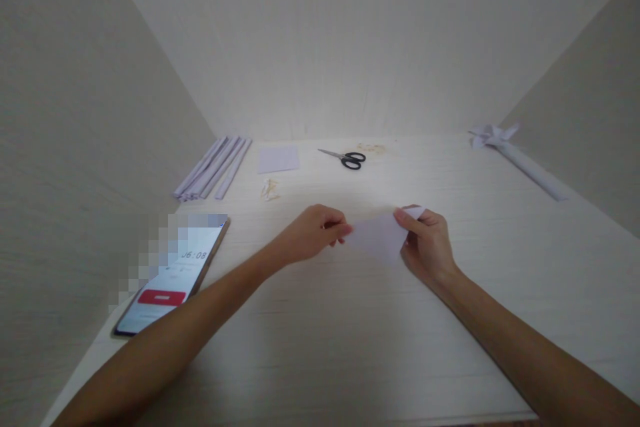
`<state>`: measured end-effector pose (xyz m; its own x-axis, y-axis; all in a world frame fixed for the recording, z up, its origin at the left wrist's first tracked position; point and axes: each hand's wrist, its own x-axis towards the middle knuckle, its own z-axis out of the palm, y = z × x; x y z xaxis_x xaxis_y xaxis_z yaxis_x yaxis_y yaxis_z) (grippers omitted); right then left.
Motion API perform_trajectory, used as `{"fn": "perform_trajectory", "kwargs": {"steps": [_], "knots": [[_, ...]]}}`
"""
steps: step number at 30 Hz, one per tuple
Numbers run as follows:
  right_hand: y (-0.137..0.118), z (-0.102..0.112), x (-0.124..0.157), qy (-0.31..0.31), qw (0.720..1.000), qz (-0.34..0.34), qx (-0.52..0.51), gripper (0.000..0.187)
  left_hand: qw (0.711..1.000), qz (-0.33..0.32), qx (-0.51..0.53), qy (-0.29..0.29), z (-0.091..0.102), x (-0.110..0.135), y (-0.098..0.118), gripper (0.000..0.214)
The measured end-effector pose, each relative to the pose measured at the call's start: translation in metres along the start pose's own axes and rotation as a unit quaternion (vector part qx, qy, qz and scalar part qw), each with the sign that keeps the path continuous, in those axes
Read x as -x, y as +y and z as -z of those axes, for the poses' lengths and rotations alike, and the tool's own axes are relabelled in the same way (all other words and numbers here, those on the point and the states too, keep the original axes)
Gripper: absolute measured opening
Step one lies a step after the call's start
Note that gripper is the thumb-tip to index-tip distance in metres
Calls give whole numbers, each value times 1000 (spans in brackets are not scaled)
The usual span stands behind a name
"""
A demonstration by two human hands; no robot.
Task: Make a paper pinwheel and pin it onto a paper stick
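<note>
A piece of white paper [379,233] is held above the table between my two hands. My left hand [320,233] pinches its left end between thumb and fingers. On the other side my right hand [427,240] grips the paper, thumb on top and fingers underneath; a pointed corner sticks out past that thumb. The fingers under the sheet are partly hidden. Beyond the hands lie black-handled scissors [352,160], blades pointing left, and a flat stack or square of white paper [279,159].
At the back left lie several rolled paper tubes [213,170]. A small pile of thin pale sticks [271,190] is near the square. A phone [170,287] with a lit screen rests by my left forearm. At the right lies a paper pinwheel-like piece [530,170] on a tube. Walls enclose the table.
</note>
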<state>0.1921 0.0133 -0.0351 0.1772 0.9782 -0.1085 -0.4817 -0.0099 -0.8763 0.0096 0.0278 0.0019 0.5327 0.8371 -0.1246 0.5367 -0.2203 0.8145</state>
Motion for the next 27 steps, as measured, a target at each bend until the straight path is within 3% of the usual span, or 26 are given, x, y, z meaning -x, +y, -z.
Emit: {"fn": "perform_trajectory", "kwargs": {"steps": [5,9,13,16,18,22,27], "knots": [[-4,2,-2,43,999,2,-28,16,997,5,-61,-46,26,7,5,29],[-2,6,-4,52,997,50,-12,19,990,32,-134,44,43,17,10,31],[8,4,7,-58,990,83,95,16,980,-29,-152,124,28,19,19,29],[14,1,18,-129,981,60,135,21,982,-90,-143,87,8,14,22,20],[15,0,22,-151,977,47,141,23,985,-86,-142,55,-1,12,22,22],[13,-2,23,-157,979,23,131,22,987,-86,-132,-3,-7,13,21,25],[6,-7,20,-80,994,0,80,19,985,-94,-144,-7,-6,18,27,24]]}}
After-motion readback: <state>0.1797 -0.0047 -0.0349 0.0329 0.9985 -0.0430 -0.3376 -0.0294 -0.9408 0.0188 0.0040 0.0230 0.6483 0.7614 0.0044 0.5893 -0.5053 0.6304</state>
